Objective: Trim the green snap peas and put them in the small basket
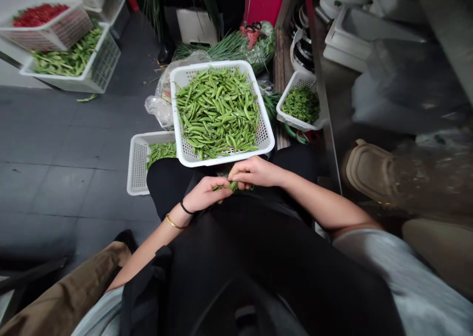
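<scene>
Close together in front of my lap are my left hand (210, 193) and my right hand (256, 172). Between thumb and fingers, my left hand grips a green pea pod (233, 186), with a bit more green showing beside it. My right hand's fingers are pinched at the end of that same pod; part of them is hidden. Just beyond the hands, a large white basket (218, 162) rests by my knees, heaped with pea pods (218, 112). Lower, to its left, a smaller white basket (137, 178) holds more pods and is partly covered by the large one.
On the right stands a small basket of leafy greens (301, 103), beside a metal shelf edge (328, 129). Green stalks (229, 45) and scissors (253, 26) lie beyond. Stacked baskets hold red peppers (40, 16) at far left. Another person's trouser leg (70, 289) is at lower left.
</scene>
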`<state>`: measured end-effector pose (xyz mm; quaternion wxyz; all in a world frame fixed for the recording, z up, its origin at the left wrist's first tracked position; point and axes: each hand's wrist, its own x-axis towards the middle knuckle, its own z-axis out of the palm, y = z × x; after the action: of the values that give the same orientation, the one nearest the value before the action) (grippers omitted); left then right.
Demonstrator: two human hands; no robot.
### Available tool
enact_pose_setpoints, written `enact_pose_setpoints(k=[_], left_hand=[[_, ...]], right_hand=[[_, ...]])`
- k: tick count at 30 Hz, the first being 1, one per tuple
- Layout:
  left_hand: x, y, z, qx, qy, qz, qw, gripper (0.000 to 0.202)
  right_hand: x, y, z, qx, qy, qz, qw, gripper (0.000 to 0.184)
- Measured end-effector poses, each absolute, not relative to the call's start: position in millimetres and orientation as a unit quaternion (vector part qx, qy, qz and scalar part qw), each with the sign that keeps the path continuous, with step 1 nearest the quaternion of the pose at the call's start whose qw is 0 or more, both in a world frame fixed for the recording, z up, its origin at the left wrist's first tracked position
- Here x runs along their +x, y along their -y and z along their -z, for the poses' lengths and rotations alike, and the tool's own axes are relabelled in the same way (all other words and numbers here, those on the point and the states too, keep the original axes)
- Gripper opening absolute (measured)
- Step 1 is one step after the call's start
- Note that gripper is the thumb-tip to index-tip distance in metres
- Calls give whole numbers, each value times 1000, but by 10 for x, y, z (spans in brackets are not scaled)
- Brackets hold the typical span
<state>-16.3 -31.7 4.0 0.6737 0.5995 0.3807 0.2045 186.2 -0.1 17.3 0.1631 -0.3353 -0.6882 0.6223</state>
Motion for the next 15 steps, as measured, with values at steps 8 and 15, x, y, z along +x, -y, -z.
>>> enact_pose_setpoints(k=[8, 15], left_hand=[[-264, 169, -64, 673, -251, -92, 690, 11], [-92, 301, 29, 424, -351, -312, 774, 30]], right_hand=[[1892, -61, -270, -167, 827, -536, -25, 23], [1781, 5, -169, -318, 784, -474, 243, 36]])
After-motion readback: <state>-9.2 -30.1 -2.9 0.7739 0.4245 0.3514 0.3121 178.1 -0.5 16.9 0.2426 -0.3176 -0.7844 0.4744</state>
